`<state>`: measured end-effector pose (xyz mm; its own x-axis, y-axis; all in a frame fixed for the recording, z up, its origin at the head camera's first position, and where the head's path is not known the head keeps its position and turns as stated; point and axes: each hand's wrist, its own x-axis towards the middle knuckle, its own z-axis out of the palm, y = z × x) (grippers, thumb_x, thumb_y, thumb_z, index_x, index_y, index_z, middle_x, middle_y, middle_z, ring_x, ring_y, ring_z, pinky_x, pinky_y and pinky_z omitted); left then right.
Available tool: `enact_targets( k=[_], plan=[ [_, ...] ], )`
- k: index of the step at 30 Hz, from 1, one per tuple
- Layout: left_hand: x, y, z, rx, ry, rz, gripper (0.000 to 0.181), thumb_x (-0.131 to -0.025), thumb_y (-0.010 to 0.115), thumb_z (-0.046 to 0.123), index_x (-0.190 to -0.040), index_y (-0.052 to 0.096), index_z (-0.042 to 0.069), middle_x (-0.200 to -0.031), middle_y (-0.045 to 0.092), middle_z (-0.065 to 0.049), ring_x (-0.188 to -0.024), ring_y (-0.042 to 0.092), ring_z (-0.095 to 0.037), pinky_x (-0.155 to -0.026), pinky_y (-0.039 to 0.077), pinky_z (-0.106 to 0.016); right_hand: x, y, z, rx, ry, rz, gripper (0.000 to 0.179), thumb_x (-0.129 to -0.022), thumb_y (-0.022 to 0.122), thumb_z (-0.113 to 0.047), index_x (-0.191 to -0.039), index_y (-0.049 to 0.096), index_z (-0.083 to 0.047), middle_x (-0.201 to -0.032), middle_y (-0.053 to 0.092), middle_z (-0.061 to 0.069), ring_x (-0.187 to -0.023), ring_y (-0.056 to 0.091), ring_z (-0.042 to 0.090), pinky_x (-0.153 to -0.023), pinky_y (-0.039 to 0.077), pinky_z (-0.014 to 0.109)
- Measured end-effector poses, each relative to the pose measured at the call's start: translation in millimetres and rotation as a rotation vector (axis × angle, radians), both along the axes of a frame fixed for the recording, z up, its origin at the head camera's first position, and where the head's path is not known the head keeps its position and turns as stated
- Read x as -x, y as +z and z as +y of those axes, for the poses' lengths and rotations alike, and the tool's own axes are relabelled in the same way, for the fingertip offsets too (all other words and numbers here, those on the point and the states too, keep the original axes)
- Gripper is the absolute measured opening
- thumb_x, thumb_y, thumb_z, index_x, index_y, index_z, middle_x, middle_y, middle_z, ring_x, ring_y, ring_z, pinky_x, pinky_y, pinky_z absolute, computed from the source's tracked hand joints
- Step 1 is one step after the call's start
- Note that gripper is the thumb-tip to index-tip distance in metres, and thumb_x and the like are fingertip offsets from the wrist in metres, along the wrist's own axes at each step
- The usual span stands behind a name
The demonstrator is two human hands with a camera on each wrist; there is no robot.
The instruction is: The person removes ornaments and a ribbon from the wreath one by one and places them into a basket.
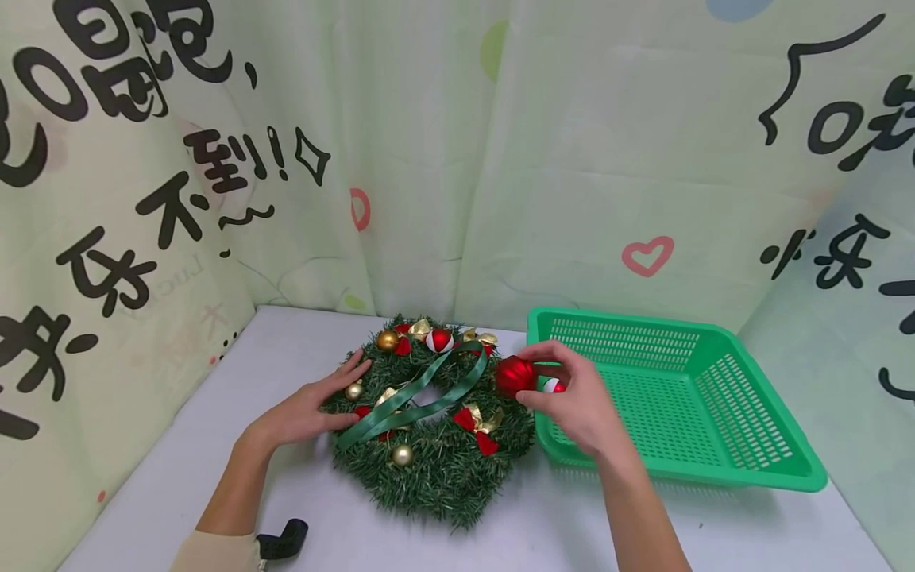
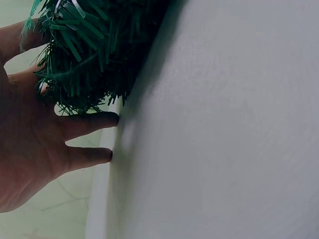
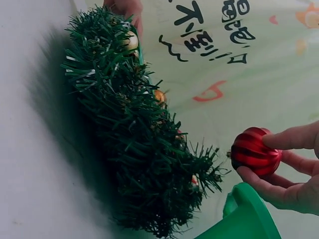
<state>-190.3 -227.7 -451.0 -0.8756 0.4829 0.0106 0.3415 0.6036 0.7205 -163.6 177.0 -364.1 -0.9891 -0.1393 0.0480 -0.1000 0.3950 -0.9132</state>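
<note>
A green Christmas wreath (image 1: pixel 432 481) lies on the table, dressed with small gold balls, red-and-gold bows (image 1: pixel 480 425) and a looped green ribbon (image 1: pixel 386 413). My left hand (image 1: pixel 302 409) rests on its left side with fingers spread; in the left wrist view two straight fingers (image 2: pixel 89 157) reach the tabletop beside the greenery. Over the wreath's right side, my right hand (image 1: pixel 575 397) pinches a ribbed red Christmas bauble (image 1: pixel 515 376) between thumb and fingers. The right wrist view shows the bauble (image 3: pixel 256 152) apart from the branches, its cap facing them. A red-and-white ball (image 1: pixel 554 386) shows partly behind my right hand.
A green plastic basket (image 1: pixel 736 477) stands right of the wreath, its left rim close to my right hand. Near my left sleeve lies a black object (image 1: pixel 284 540). Printed curtains (image 1: pixel 572 159) enclose the white table (image 1: pixel 293 338) at the back and sides.
</note>
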Motion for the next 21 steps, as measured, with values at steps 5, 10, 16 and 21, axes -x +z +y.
enact_targets(
  k=[5,10,16,21],
  plan=[
    [1.4,-2.4,-0.6,-0.003,0.000,-0.005,0.083,-0.100,0.070,0.032,-0.168,0.024,0.023,-0.177,0.007,-0.006,-0.158,0.018,-0.045,-0.118,0.026,-0.073,-0.4,3.9,9.7,0.001,0.010,0.015,0.047,-0.087,0.082,-0.006,-0.131,0.064,-0.013,-0.138,0.062,0.012,-0.127,0.063,0.031,-0.085,0.060,0.034],
    [1.1,-1.7,-0.9,-0.002,0.004,-0.011,0.083,-0.099,0.071,0.034,-0.168,0.024,0.024,-0.177,0.006,-0.005,-0.158,0.018,-0.044,-0.118,0.026,-0.072,-0.9,6.9,18.3,-0.029,0.002,0.013,0.048,-0.088,0.082,-0.009,-0.131,0.062,-0.013,-0.140,0.061,0.012,-0.129,0.062,0.034,-0.086,0.060,0.035],
    [-0.8,1.0,-1.0,0.002,0.000,-0.006,0.081,-0.100,0.070,0.031,-0.167,0.025,0.022,-0.177,0.007,-0.006,-0.158,0.017,-0.046,-0.118,0.026,-0.074,-1.2,10.3,27.6,-0.037,-0.008,0.003,0.049,-0.089,0.082,-0.009,-0.132,0.060,-0.011,-0.141,0.059,0.014,-0.131,0.059,0.038,-0.085,0.060,0.037],
    [-1.6,0.9,-1.3,0.001,-0.001,-0.009,0.081,-0.100,0.070,0.033,-0.167,0.026,0.023,-0.177,0.007,-0.005,-0.158,0.017,-0.046,-0.117,0.026,-0.074,-0.6,11.3,34.2,-0.073,-0.017,-0.018,0.048,-0.089,0.081,-0.008,-0.131,0.059,-0.012,-0.142,0.058,0.013,-0.133,0.058,0.039,-0.087,0.060,0.040]
  ],
)
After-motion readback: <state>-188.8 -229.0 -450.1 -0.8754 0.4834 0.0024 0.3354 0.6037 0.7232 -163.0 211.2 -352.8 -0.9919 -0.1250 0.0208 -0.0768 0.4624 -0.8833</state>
